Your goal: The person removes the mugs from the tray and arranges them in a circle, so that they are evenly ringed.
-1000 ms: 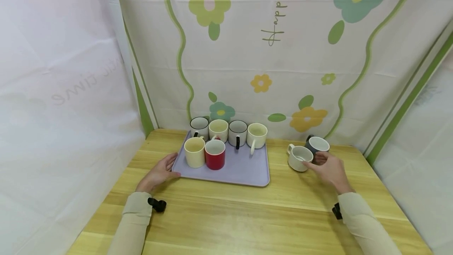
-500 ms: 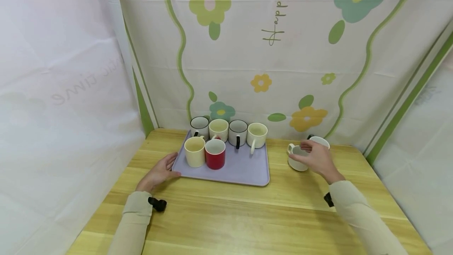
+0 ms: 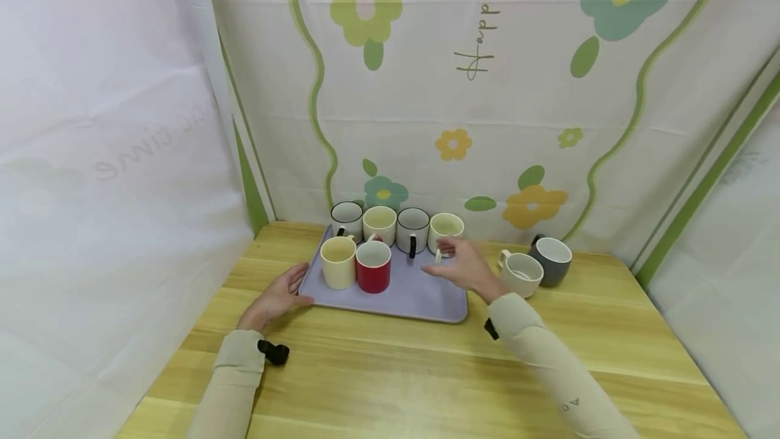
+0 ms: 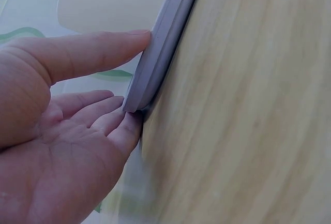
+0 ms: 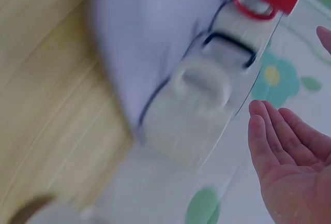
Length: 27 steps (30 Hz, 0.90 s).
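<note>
Currently left hand [image 3: 277, 297] gripping tray [image 3: 414, 295] corner — right hand [image 3: 468, 268] over tray, fingers parted from thumb

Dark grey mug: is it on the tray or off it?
Off it. In the head view, the dark grey mug stands on the wooden table, right of the tray and clear of its rim.

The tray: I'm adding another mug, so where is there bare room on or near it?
The tray has room right of the red mug, in front of the four back mugs, partly hidden by the right hand. The table in front is bare too. Crowded: along the tray's back and front left, where the yellow mug stands.
</note>
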Tool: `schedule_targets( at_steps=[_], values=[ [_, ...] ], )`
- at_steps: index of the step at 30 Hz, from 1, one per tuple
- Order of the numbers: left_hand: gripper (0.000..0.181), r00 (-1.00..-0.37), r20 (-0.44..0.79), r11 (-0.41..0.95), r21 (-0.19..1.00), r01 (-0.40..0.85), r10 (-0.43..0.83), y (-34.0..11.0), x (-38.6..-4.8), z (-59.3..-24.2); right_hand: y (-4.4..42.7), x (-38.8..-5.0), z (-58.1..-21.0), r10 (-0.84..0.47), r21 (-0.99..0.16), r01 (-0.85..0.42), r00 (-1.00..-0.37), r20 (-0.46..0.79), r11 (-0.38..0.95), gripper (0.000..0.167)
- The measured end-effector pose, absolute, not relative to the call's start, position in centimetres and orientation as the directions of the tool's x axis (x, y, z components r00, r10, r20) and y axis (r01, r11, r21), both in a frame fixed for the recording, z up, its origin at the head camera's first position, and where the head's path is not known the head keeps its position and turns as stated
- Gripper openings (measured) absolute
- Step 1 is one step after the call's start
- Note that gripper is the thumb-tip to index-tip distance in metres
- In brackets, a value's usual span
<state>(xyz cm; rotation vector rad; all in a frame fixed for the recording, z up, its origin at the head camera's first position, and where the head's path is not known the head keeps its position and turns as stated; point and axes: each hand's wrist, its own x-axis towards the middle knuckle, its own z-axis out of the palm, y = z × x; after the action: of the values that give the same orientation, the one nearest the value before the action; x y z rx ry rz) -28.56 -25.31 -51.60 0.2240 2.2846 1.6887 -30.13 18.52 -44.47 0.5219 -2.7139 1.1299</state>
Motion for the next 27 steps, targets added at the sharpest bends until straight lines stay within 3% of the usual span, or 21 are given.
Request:
schedule_targets(
  at_steps=[14,27],
  values=[
    [0.099,-0.946,-0.137,0.310,0.950,-0.041,0.293,-25.3,-28.8,-51.9,10.0,-32.2,-46.1,-0.306,-0.774,-0.366,-0.923,0.232,0.517,0.069],
    [0.100,-0.944,-0.136,0.285,0.957,-0.047,0.301,-25.2,-28.8,-51.8,7.0,-32.8,-48.0,-0.287,-0.655,-0.431,-0.902,0.321,0.620,0.070]
  ],
)
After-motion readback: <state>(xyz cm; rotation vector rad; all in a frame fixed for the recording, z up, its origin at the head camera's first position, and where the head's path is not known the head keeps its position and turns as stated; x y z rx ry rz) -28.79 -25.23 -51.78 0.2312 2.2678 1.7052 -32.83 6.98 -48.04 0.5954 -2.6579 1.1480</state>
